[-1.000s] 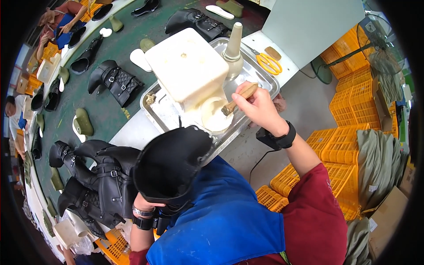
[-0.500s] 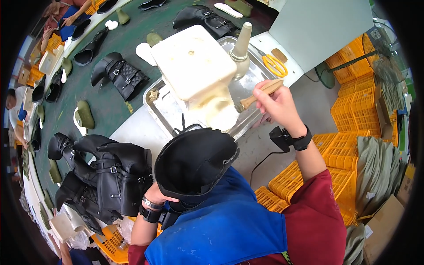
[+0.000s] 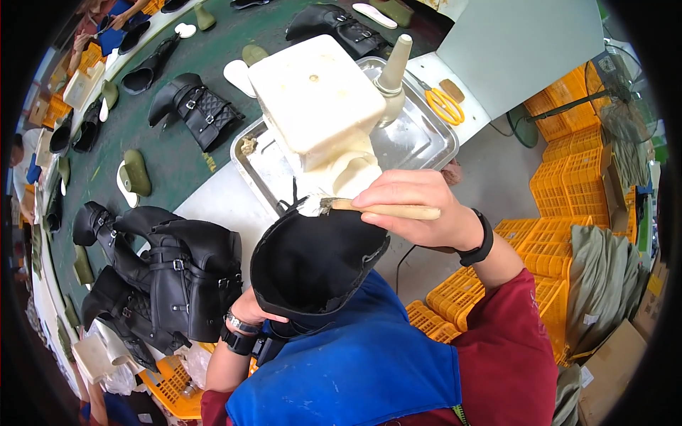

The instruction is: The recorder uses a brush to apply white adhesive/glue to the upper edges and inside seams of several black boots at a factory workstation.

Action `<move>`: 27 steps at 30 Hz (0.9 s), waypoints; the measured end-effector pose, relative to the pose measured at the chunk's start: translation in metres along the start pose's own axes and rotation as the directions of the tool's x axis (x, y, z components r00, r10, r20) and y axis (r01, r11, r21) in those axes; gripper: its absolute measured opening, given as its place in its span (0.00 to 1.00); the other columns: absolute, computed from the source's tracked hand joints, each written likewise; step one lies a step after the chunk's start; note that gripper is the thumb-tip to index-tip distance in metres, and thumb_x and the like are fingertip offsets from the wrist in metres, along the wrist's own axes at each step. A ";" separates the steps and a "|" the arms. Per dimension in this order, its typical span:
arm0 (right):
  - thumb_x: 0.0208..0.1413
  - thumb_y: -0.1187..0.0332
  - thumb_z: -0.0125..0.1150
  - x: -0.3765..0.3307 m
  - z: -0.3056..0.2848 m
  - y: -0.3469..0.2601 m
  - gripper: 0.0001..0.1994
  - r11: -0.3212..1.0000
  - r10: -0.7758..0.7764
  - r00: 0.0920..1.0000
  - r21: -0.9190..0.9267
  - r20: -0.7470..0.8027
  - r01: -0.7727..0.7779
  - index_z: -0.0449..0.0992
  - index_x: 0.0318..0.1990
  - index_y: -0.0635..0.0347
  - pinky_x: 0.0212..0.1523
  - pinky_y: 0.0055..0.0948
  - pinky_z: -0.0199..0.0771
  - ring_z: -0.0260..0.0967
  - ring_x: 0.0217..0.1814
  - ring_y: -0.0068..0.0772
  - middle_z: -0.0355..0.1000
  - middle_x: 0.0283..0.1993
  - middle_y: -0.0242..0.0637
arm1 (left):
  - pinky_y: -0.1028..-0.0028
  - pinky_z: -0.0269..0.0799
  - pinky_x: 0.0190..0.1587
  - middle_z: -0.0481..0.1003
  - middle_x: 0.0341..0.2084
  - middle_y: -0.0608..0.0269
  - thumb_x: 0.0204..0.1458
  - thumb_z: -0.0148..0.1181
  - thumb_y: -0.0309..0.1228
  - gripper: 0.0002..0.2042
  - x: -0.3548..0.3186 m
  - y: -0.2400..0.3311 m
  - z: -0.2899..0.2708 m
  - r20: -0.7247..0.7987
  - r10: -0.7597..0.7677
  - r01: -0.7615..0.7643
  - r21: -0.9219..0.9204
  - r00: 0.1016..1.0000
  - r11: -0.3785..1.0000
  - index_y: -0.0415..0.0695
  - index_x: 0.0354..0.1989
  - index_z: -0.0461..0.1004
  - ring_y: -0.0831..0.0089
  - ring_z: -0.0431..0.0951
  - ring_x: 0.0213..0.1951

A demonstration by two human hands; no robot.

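My right hand (image 3: 415, 209) grips a wooden-handled brush (image 3: 369, 208), its glue-laden bristles touching the rim of a black boot upper (image 3: 312, 263). My left hand (image 3: 250, 312) holds that upper from below, mostly hidden under it. Just beyond the brush stands a cream glue container (image 3: 316, 99) in a metal tray (image 3: 419, 138), with a cream cone-shaped nozzle (image 3: 392, 67) beside it.
A pile of black buckled boots (image 3: 170, 277) lies at my left. More boots (image 3: 199, 106) and green insoles (image 3: 135, 170) sit on the green conveyor (image 3: 170, 153). Yellow scissors (image 3: 444, 105) rest on the white bench. Yellow crates (image 3: 561, 192) stack on my right.
My right hand has carried the brush from the glue tray back toward me and onto the boot upper's rim. The boot upper has come up closer.
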State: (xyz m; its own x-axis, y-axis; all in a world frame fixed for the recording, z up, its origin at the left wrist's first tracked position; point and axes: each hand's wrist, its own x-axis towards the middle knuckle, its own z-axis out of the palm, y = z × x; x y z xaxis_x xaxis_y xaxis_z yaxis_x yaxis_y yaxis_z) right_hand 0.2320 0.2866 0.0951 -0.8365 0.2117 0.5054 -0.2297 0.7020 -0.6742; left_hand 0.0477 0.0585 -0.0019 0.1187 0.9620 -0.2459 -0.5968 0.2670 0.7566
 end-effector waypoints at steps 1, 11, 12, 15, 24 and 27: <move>0.41 0.79 0.61 -0.001 0.001 -0.002 0.07 0.999 0.045 0.999 -0.006 -0.005 -0.045 0.74 0.32 0.69 0.28 0.23 0.69 0.70 0.28 0.34 0.72 0.29 0.40 | 0.61 0.52 0.59 0.54 0.58 0.58 0.22 0.75 0.31 0.52 -0.001 -0.001 -0.002 0.031 0.081 -0.083 0.080 0.996 0.993 0.45 0.61 0.48 0.63 0.55 0.59; 0.43 0.79 0.58 -0.005 0.008 -0.005 0.05 0.989 0.142 0.987 -0.039 -0.072 -0.145 0.74 0.31 0.67 0.24 0.22 0.66 0.68 0.23 0.31 0.71 0.26 0.38 | 0.65 0.55 0.56 0.59 0.55 0.56 0.26 0.73 0.30 0.47 -0.014 0.005 -0.006 0.033 0.203 -0.198 0.406 0.979 0.892 0.41 0.59 0.51 0.65 0.60 0.55; 0.43 0.79 0.58 -0.003 0.008 -0.007 0.05 0.988 0.143 0.987 -0.040 -0.073 -0.146 0.74 0.31 0.67 0.24 0.22 0.66 0.68 0.23 0.31 0.71 0.26 0.38 | 0.65 0.56 0.56 0.59 0.55 0.56 0.26 0.73 0.30 0.47 -0.015 0.006 -0.006 0.031 0.206 -0.199 0.437 0.978 0.877 0.41 0.59 0.51 0.65 0.60 0.55; 0.44 0.78 0.58 0.004 0.008 -0.012 0.05 0.982 0.185 0.978 -0.024 -0.097 -0.188 0.74 0.31 0.66 0.24 0.21 0.66 0.68 0.23 0.28 0.71 0.25 0.37 | 0.66 0.57 0.55 0.60 0.54 0.56 0.27 0.72 0.29 0.45 -0.019 0.011 -0.004 0.028 0.219 -0.201 0.526 0.975 0.826 0.40 0.58 0.52 0.65 0.62 0.54; 0.46 0.73 0.57 0.019 0.005 -0.020 0.05 0.896 0.436 0.898 0.129 -0.061 -0.426 0.74 0.32 0.64 0.26 0.17 0.64 0.65 0.24 0.17 0.71 0.24 0.32 | 0.68 0.60 0.53 0.63 0.51 0.55 0.29 0.71 0.28 0.42 -0.026 0.014 -0.002 0.027 0.263 -0.197 0.734 0.964 0.649 0.37 0.57 0.55 0.66 0.66 0.51; 0.48 0.71 0.57 0.020 0.003 -0.014 0.05 0.876 0.474 0.877 0.146 -0.078 -0.460 0.74 0.31 0.64 0.25 0.16 0.64 0.63 0.24 0.14 0.69 0.23 0.29 | 0.70 0.64 0.48 0.68 0.46 0.54 0.32 0.69 0.28 0.37 -0.022 0.007 0.013 -0.158 0.404 -0.161 0.742 0.901 0.651 0.34 0.53 0.57 0.66 0.70 0.45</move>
State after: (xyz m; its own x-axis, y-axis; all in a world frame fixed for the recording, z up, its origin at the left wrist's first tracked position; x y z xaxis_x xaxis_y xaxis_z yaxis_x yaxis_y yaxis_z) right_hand 0.2170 0.2785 0.1133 -0.8039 0.5711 0.1658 0.1111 0.4182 -0.9016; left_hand 0.0512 0.0397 0.0161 -0.2596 0.9656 -0.0122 0.1813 0.0611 0.9815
